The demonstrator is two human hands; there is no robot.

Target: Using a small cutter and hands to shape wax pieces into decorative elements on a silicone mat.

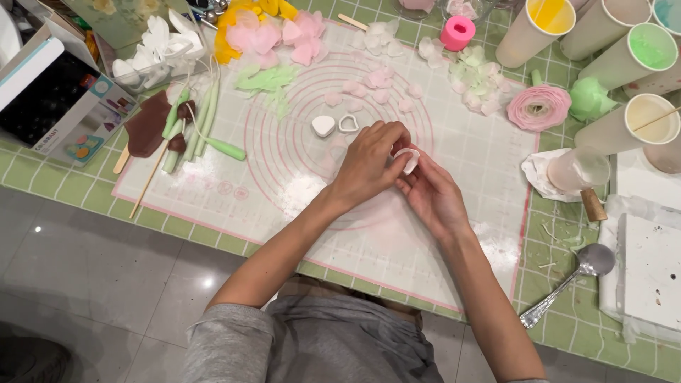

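Note:
My left hand (369,164) and my right hand (430,193) meet over the middle of a white mat with pink circles (284,177). Together they pinch a small white heart-shaped cutter (408,159); the left fingers curl over it from above, the right fingers hold it from below. Two more small cutters, a solid white one (323,125) and an open ring one (348,123), lie on the mat just left of my left hand. Pale pink cut petals (376,89) are scattered beyond them.
A finished pink flower (538,107) and a green lump (592,98) lie at right, near several tall cups of coloured paste (628,60). Green stems (206,135), brown pieces and a wooden stick (152,177) lie at left. A spoon (574,278) and white block (649,269) are at lower right.

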